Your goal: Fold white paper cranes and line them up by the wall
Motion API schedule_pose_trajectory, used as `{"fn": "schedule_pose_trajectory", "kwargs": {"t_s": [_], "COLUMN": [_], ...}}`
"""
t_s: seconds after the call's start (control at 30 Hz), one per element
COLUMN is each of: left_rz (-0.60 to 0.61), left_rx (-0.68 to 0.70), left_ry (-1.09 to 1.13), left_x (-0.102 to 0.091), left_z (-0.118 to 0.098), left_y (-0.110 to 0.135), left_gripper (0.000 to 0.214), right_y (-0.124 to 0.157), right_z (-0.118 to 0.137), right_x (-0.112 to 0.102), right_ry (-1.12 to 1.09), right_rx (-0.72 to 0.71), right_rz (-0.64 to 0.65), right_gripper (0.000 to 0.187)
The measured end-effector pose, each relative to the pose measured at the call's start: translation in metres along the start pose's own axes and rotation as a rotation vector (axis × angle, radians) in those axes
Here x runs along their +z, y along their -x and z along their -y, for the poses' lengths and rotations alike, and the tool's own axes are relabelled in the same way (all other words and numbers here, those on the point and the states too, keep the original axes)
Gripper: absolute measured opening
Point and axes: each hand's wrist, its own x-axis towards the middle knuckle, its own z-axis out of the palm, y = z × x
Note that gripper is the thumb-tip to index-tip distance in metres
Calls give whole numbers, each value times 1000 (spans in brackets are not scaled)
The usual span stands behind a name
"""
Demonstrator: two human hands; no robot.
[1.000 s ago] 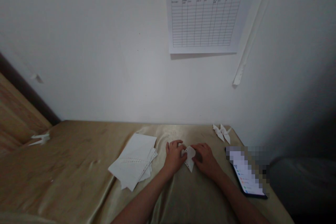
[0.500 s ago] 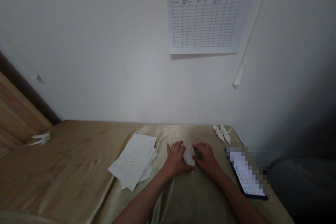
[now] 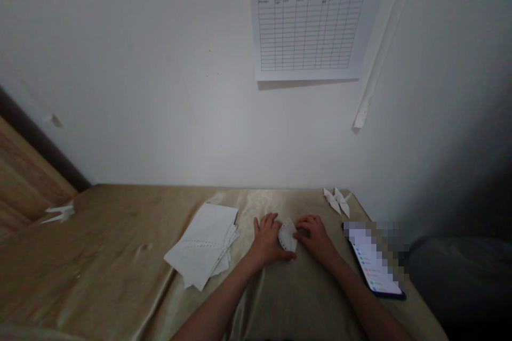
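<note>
A small folded piece of white paper with punched holes along one edge lies on the gold cloth between my hands. My left hand rests on its left side, thumb stretched under its lower edge and fingers curled at the top. My right hand presses on its right side with bent fingers. Both hands pinch the paper against the table.
A stack of white sheets lies left of my hands. A phone with a lit screen lies at the right. Folded paper figures sit at the back right corner, another at the far left. A printed table hangs on the wall.
The paper has been folded from a longer pointed shape into a shorter, more compact one. My hands have closed in around it and stayed in place.
</note>
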Motion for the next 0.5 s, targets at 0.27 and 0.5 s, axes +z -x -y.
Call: {"fn": "schedule_pose_trajectory", "kwargs": {"t_s": [0.27,0.5], "left_rz": [16,15], "left_rx": [1,-5], "left_ry": [1,7], "left_x": [-2,-4], "left_z": [-1,-3], "left_y": [-1,-1], "left_gripper": [100,96], "right_y": [-2,-1], "right_z": [-8,-6], "right_x": [-2,0], "right_ry": [13,64], "right_rx": [-15,-32], "right_rz": [-17,-35], "right_gripper": [9,8]}}
